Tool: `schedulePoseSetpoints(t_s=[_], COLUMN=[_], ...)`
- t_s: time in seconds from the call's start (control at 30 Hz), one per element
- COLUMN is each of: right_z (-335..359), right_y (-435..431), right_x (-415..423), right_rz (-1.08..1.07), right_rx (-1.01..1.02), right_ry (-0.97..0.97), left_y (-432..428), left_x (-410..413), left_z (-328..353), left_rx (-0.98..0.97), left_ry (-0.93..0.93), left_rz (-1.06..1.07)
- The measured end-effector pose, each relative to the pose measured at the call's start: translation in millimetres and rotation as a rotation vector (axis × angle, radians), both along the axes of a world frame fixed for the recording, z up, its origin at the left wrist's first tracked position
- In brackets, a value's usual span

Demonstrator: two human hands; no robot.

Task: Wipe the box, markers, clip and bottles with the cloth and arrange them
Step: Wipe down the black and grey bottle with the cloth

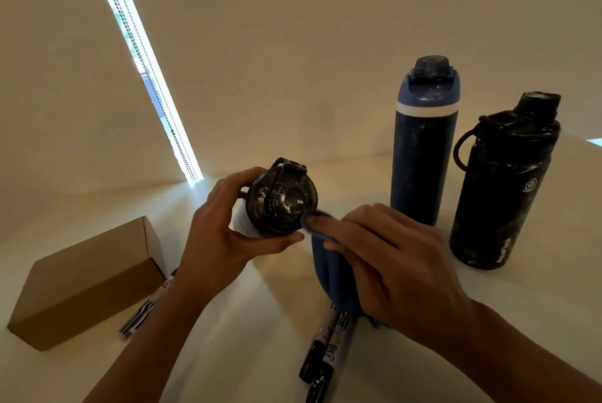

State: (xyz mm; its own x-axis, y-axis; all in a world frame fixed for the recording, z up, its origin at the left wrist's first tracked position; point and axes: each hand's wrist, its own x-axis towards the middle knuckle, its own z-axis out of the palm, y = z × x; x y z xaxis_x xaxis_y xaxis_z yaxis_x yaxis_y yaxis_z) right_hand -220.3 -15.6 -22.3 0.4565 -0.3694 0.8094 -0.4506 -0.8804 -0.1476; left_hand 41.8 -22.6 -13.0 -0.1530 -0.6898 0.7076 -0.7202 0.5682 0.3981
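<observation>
Gripping the small bottle [280,200] in the left hand [215,239], fingers and thumb curled round the pale body just under the black lid, lifted clear of the table [260,321] and tipped lid-first towards the camera. Working the blue cloth [329,275] with the right hand [391,265]: clutched in the curled fingers, draped over the forefinger and pressed to the near rim of the lid. Looks like mid-wipe on one of three bottles, with white specks all over that lid. Probably rigid and smooth-walled, so likely slippery under a rubbing push; best taken round the body close to the lid, as here, to brace against the cloth. Impossible to judge full or empty, so no call on weight. Standing upright and well to the right, side by side: the tall blue bottle [422,155] and the black bottle [498,194], both speckled, not yet wiped by the look of them. Lying at the left, the cardboard box [84,285], presumably light and easily dented, with markers [146,308] just beside it; more markers [325,347] under the hanging cloth. No clip to be seen
</observation>
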Motion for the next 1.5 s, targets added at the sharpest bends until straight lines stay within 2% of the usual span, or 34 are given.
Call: schedulePoseSetpoints(t_s=[0.13,0.27,0.47,0.73,1.17,1.5], right_z=[7,16,10,7,4,10], right_y=[-6,-7,-11,-12,-14,-19], right_x=[-4,-5,1,-1,4,-12], right_rz=[0.043,-0.040,0.047,0.053,0.109,0.066], right_rx=[-0.020,-0.014,-0.052,-0.089,0.032,-0.061], right_ry=[-0.177,-0.310,-0.258,-0.134,-0.153,-0.096], left_y=[-3,-3,-5,-8,-18,-13], left_x=[0,-5,-18,-15,-6,-6], left_z=[0,-1,-2,-3,-18,-16], left_rx=[0.011,0.004,0.089,0.051,0.111,0.085], left_ry=[0.063,0.020,-0.005,-0.027,-0.045,-0.028], left_rz=[0.004,-0.009,-0.085,-0.062,-0.107,-0.052])
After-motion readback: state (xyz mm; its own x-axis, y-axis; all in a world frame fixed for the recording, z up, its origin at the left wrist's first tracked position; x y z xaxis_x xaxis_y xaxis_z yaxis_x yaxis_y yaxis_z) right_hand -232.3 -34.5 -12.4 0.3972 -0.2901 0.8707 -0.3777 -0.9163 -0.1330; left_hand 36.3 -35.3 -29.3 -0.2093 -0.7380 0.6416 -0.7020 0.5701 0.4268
